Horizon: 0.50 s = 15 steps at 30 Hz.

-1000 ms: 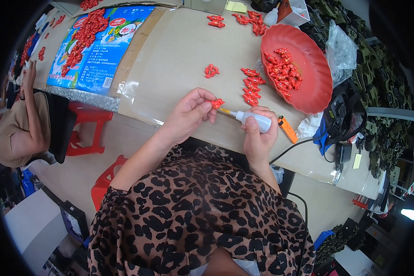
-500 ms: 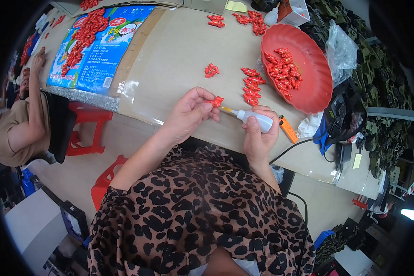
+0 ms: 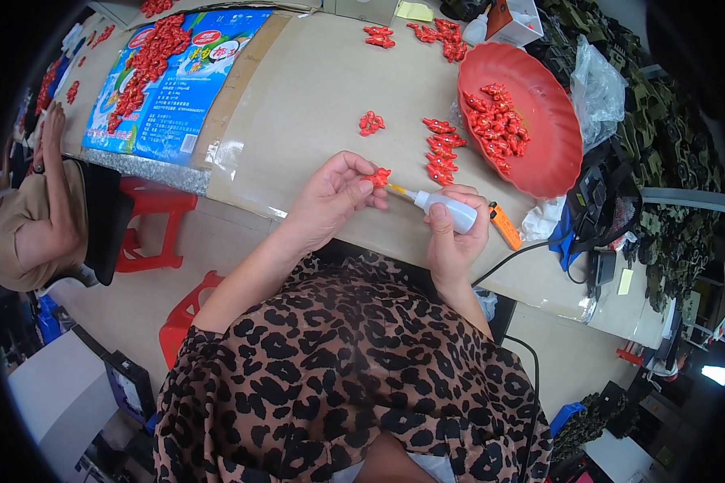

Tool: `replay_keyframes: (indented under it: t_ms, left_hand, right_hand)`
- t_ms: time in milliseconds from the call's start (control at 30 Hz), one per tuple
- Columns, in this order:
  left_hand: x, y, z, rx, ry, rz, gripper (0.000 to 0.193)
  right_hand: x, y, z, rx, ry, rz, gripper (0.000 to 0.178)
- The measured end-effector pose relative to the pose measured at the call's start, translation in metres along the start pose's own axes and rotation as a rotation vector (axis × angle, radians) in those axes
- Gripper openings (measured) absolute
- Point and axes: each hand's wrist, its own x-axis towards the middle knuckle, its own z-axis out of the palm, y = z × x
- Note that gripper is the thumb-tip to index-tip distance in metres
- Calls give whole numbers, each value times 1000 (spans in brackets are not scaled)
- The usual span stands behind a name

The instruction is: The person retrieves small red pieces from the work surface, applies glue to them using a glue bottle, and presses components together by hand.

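Note:
Between the thumb and fingers of my left hand (image 3: pixel 337 197) is a small red figurine (image 3: pixel 379 177). My right hand (image 3: pixel 461 233) is wrapped round a white squeeze bottle (image 3: pixel 453 211) with a thin yellowish nozzle. The nozzle points left, its tip at or very close to the figurine; whether they touch I cannot tell. Just beyond my hands, a short column of red figurines (image 3: pixel 441 153) lies on the table, and a small cluster of red figurines (image 3: pixel 370 123) lies to its left. Beside my right hand is an orange tool or lighter-like object (image 3: pixel 504 226).
A red scalloped tray (image 3: pixel 548 153) at the right holds many red figurines. Crumpled white tissue (image 3: pixel 543 220) and a black cable (image 3: pixel 517 256) lie near the right front edge. At the left, a blue printed sheet (image 3: pixel 165 133) bears more figurines, and a co-worker (image 3: pixel 44 209) sits there.
My hands hold nearly the same pose, with the nozzle slightly shifted at the figurine. The co-worker's hand has drawn back left, and a red cluster now shows on the table there.

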Motion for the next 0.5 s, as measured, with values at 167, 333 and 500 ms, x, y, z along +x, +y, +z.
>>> replay_keyframes:
  t_ms: [167, 333, 500]
  left_hand:
    - [-1, 0, 0, 51, 16, 6, 11]
    - [-1, -2, 0, 68, 7, 16, 11]
    - [0, -2, -1, 73, -9, 15, 12]
  right_hand:
    - [0, -3, 2, -117, -36, -68, 22]
    - [2, -3, -1, -283, -82, -243, 24]
    - [2, -5, -1, -277, -76, -245, 25]
